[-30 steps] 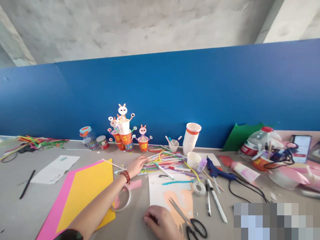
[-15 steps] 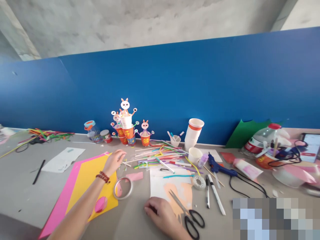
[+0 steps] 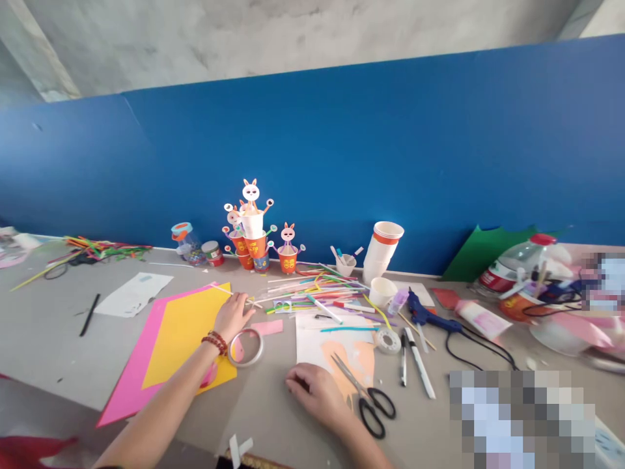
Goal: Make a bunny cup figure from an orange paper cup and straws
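Note:
My left hand [image 3: 234, 317], with a beaded bracelet at the wrist, reaches over the right edge of the yellow sheet [image 3: 190, 326]. Its fingers are bent down around a thin white stick [image 3: 222, 288], which shows on both sides of them. A roll of tape [image 3: 258, 358] lies just right of that wrist. Loosely curled on the table, my right hand [image 3: 315, 394] shows nothing in its fingers. It rests at the lower left of a white and peach paper [image 3: 312, 339], beside black-handled scissors [image 3: 375, 407].
Paper cup rabbit figures [image 3: 254, 244] stand by the blue partition [image 3: 317, 163]. Right of them are coloured sticks [image 3: 317, 290], stacked white cups [image 3: 381, 254], a small tape roll [image 3: 388, 340], pens [image 3: 420, 365] and a corded blue glue gun [image 3: 434, 317]. A pink sheet [image 3: 127, 391] lies under the yellow one.
My left hand has lowered its fingers onto the white stick, which now shows across the yellow sheet's top corner. My right hand stays curled in place. The view has shifted slightly.

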A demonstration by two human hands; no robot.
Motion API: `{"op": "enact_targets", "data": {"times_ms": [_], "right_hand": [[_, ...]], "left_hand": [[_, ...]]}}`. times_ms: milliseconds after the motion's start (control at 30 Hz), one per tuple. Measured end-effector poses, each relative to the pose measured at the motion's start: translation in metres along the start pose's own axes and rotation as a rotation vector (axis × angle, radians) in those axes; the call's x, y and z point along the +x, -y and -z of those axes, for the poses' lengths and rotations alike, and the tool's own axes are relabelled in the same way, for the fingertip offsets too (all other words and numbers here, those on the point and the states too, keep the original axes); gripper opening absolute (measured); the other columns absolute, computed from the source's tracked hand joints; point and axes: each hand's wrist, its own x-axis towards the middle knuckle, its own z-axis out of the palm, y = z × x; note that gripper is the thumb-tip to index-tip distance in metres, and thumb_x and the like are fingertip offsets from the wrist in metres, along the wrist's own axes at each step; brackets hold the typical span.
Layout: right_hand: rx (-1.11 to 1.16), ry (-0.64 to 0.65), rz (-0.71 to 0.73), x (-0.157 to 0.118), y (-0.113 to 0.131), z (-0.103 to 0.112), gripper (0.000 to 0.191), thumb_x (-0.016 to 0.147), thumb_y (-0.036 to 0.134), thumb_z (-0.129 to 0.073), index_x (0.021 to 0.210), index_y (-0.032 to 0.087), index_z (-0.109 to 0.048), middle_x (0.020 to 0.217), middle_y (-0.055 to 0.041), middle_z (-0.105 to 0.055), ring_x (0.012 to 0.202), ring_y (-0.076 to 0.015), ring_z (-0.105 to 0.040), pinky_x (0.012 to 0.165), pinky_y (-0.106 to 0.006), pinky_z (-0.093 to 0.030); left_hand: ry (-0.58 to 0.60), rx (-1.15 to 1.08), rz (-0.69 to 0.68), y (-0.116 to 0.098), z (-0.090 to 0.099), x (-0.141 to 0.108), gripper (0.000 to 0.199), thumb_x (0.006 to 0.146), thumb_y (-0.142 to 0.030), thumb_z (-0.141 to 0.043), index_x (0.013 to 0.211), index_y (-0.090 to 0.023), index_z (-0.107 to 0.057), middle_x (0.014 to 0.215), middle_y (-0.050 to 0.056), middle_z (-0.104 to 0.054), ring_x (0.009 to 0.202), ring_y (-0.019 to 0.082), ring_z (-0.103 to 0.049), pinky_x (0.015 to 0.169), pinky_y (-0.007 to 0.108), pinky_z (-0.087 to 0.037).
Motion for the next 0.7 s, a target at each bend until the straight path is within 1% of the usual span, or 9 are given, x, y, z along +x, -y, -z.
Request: {"op": "enact_targets", "data": {"times_ms": [100, 233, 333, 400, 467, 533, 567, 633, 700], "right_hand": [[0.008, -0.001, 0.02, 0.001, 0.0, 0.0, 0.016, 0.088, 0.015, -0.055, 0.081, 0.02, -0.068, 0.081, -0.0007, -0.07, 0.079, -0.0158, -0.065, 0.071, -0.02, -0.042], [0.009, -0.005, 0.024, 0.001, 0.0, 0.0, 0.014, 0.087, 0.015, -0.056, 0.08, 0.02, -0.067, 0.08, -0.0008, -0.07, 0.077, -0.0164, -0.065, 0.069, -0.021, -0.042], [0.005, -0.006, 0.027, 0.0, 0.0, 0.0, 0.015, 0.087, 0.014, -0.055, 0.08, 0.02, -0.067, 0.08, -0.0009, -0.07, 0.077, -0.0166, -0.065, 0.069, -0.022, -0.042], [-0.001, -0.009, 0.026, -0.001, -0.001, 0.0, 0.015, 0.089, 0.016, -0.055, 0.081, 0.02, -0.067, 0.082, -0.0013, -0.07, 0.078, -0.0169, -0.065, 0.069, -0.022, -0.042], [-0.009, -0.011, 0.023, -0.001, -0.001, 0.001, 0.015, 0.09, 0.017, -0.054, 0.083, 0.02, -0.067, 0.083, -0.0018, -0.071, 0.079, -0.0175, -0.065, 0.07, -0.022, -0.043], [-0.016, -0.01, 0.027, -0.002, 0.0, 0.0, 0.014, 0.09, 0.017, -0.054, 0.083, 0.02, -0.067, 0.084, -0.0023, -0.071, 0.079, -0.018, -0.065, 0.07, -0.023, -0.043], [-0.019, -0.008, 0.032, -0.002, 0.0, 0.0, 0.014, 0.09, 0.017, -0.054, 0.083, 0.02, -0.067, 0.084, -0.0025, -0.071, 0.079, -0.0183, -0.065, 0.07, -0.023, -0.043], [-0.023, -0.007, 0.047, -0.001, 0.0, -0.001, 0.014, 0.09, 0.017, -0.054, 0.083, 0.02, -0.066, 0.084, -0.0029, -0.071, 0.079, -0.0187, -0.064, 0.069, -0.024, -0.042], [-0.025, -0.01, 0.064, -0.001, 0.0, -0.001, 0.014, 0.09, 0.016, -0.054, 0.082, 0.02, -0.066, 0.083, -0.0031, -0.07, 0.079, -0.0189, -0.064, 0.069, -0.024, -0.042]], "left_hand": [[0.016, -0.012, 0.0, -0.003, -0.003, 0.003, 0.013, 0.084, -0.015, -0.053, 0.094, -0.02, -0.06, 0.097, 0.007, -0.063, 0.092, 0.025, -0.061, 0.084, 0.035, -0.047], [0.008, -0.057, -0.011, -0.006, 0.002, 0.004, 0.014, 0.086, -0.016, -0.048, 0.083, -0.022, -0.061, 0.096, 0.006, -0.064, 0.084, 0.022, -0.062, 0.079, 0.032, -0.049], [-0.033, -0.125, -0.001, -0.008, 0.019, 0.001, 0.015, 0.089, -0.022, -0.046, 0.089, -0.022, -0.061, 0.099, 0.005, -0.067, 0.087, 0.021, -0.064, 0.081, 0.031, -0.05], [-0.06, -0.182, 0.014, -0.006, 0.036, -0.005, 0.019, 0.092, -0.03, -0.044, 0.095, -0.022, -0.06, 0.096, 0.005, -0.069, 0.089, 0.021, -0.066, 0.081, 0.03, -0.051], [-0.061, -0.232, 0.022, -0.003, 0.053, -0.012, 0.025, 0.094, -0.036, -0.04, 0.1, -0.021, -0.059, 0.094, 0.005, -0.07, 0.087, 0.02, -0.067, 0.08, 0.028, -0.052], [-0.02, -0.257, 0.027, -0.001, 0.065, -0.019, 0.029, 0.096, -0.037, -0.036, 0.102, -0.019, -0.058, 0.087, 0.004, -0.07, 0.078, 0.018, -0.067, 0.072, 0.026, -0.052], [0.014, -0.258, 0.028, 0.0, 0.067, -0.021, 0.029, 0.096, -0.037, -0.036, 0.101, -0.019, -0.059, 0.082, 0.003, -0.069, 0.073, 0.017, -0.066, 0.068, 0.025, -0.052], [0.098, -0.237, 0.025, -0.002, 0.064, -0.021, 0.026, 0.094, -0.036, -0.041, 0.094, -0.02, -0.061, 0.074, 0.0, -0.067, 0.065, 0.016, -0.063, 0.062, 0.024, -0.05], [0.175, -0.197, 0.016, -0.005, 0.052, -0.014, 0.02, 0.09, -0.032, -0.049, 0.084, -0.021, -0.064, 0.073, 0.0, -0.067, 0.067, 0.016, -0.063, 0.064, 0.024, -0.049]]}}
